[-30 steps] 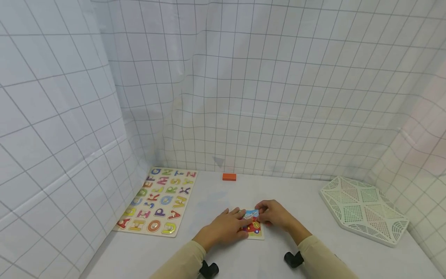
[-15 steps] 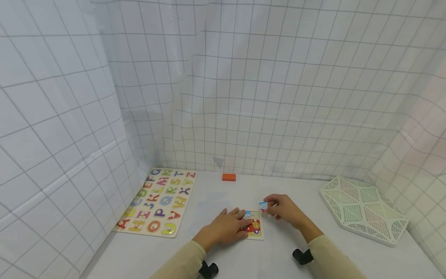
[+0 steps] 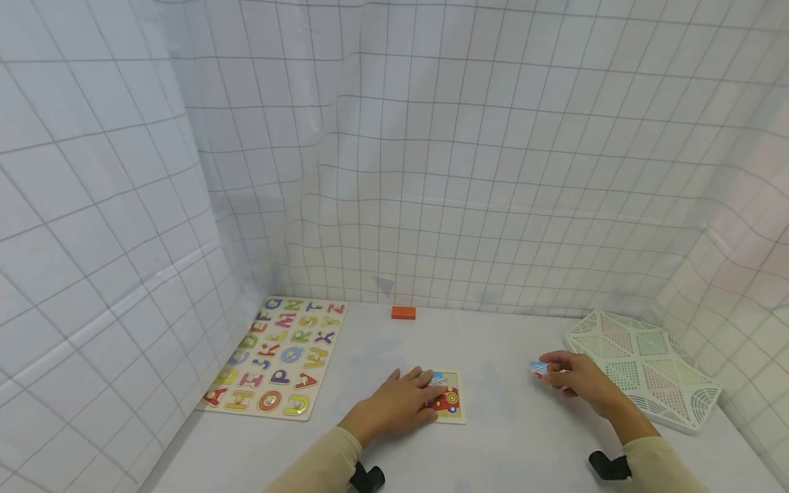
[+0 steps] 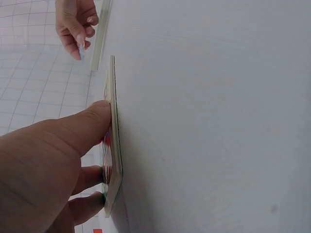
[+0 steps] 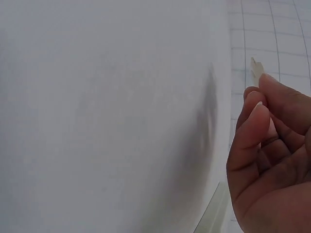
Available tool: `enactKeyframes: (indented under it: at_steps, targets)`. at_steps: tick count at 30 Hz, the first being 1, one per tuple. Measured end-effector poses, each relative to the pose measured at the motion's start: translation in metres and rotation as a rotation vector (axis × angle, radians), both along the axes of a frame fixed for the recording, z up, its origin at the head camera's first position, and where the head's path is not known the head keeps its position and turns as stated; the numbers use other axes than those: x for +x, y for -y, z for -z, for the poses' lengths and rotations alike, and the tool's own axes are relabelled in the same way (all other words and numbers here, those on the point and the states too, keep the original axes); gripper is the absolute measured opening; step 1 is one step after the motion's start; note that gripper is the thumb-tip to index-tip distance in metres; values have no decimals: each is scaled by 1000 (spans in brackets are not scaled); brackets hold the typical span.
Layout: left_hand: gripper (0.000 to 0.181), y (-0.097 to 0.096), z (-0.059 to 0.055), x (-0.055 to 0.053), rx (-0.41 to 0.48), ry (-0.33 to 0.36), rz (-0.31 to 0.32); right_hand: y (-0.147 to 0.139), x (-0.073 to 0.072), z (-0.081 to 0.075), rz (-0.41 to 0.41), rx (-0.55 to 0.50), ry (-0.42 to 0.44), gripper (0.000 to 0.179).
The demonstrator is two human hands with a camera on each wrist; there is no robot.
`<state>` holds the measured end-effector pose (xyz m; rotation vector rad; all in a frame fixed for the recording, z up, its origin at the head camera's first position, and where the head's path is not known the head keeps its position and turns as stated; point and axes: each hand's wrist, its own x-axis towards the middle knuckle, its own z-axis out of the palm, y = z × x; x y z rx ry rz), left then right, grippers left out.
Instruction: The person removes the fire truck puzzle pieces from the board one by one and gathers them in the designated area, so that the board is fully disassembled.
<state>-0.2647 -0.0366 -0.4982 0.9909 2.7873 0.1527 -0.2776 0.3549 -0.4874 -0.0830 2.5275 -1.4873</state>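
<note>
My left hand (image 3: 399,402) rests on a small wooden picture puzzle (image 3: 453,416) in the head view, fingers stretched over its left part. The puzzle shows a red vehicle with yellow wheels, and its top right corner is bare wood. Seen edge-on in the left wrist view, the puzzle board (image 4: 114,145) has my thumb and fingertips against its face. To the right, my right hand (image 3: 582,382) pinches a small blue, white and red puzzle piece (image 3: 538,369) between thumb and fingers. The piece's pale edge (image 5: 256,70) sticks out past the fingertips in the right wrist view.
An alphabet board (image 3: 308,383) with colourful letters lies at the left. A small orange-red block (image 3: 403,313) sits at the back of the white table. At the right is a white latticed board (image 3: 653,370), close behind my right hand. Grid-patterned curtains (image 3: 468,171) surround the table.
My right hand has lifted the puzzle piece out of the board's top right corner and carried it to the right. My left hand has stayed on the puzzle.
</note>
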Motion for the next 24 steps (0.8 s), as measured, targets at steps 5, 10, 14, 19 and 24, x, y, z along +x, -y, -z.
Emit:
enactKeyframes:
  at_steps: [5, 10, 14, 19, 24]
  targets:
    - [56, 1, 1, -1, 2, 2, -2, -7, 2, 4, -42, 40, 14, 43]
    - [58, 0, 3, -1, 3, -8, 5, -4, 4, 6, -47, 145, -5, 42]
    - [57, 1, 3, 0, 7, -8, 3, -1, 5, 7, -24, 200, -11, 43]
    - [56, 3, 1, 1, 17, 1, 4, 7, 4, 5, -4, 212, -41, 42]
    - [59, 10, 0, 1, 56, 5, 5, 29, 1, -8, -45, 97, -37, 41]
